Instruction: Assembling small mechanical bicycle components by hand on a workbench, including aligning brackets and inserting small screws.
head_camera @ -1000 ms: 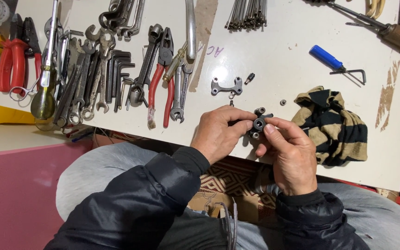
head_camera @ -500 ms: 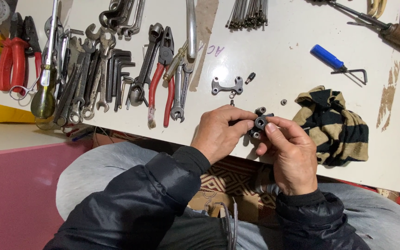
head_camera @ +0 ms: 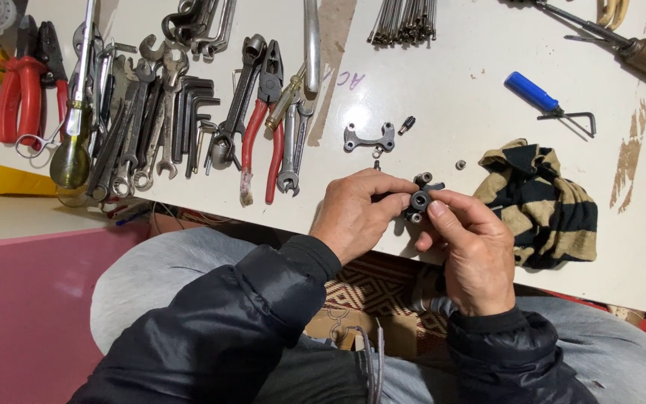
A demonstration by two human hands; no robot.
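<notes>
Both my hands meet over the near edge of a white table [head_camera: 443, 97] and hold a small black metal part [head_camera: 420, 198] with round bushings. My left hand [head_camera: 357, 213] pinches it from the left with thumb and fingers. My right hand [head_camera: 469, 247] grips it from the right, thumb and forefinger on a round grey ring at its front. Just beyond it lie a flat grey metal bracket [head_camera: 368, 139], a small dark bolt [head_camera: 407, 124] and a tiny nut [head_camera: 460, 164].
A striped black-and-tan cloth [head_camera: 540, 198] lies right of my hands. A blue-handled hex key [head_camera: 547, 101] is further back. Red-handled pliers [head_camera: 263, 131], several wrenches [head_camera: 151, 120] and a screwdriver [head_camera: 72, 142] crowd the left. A bundle of thin metal rods [head_camera: 405, 19] lies at the back.
My hands have stayed in place; the fingers have shifted slightly on the black part, turning it a little.
</notes>
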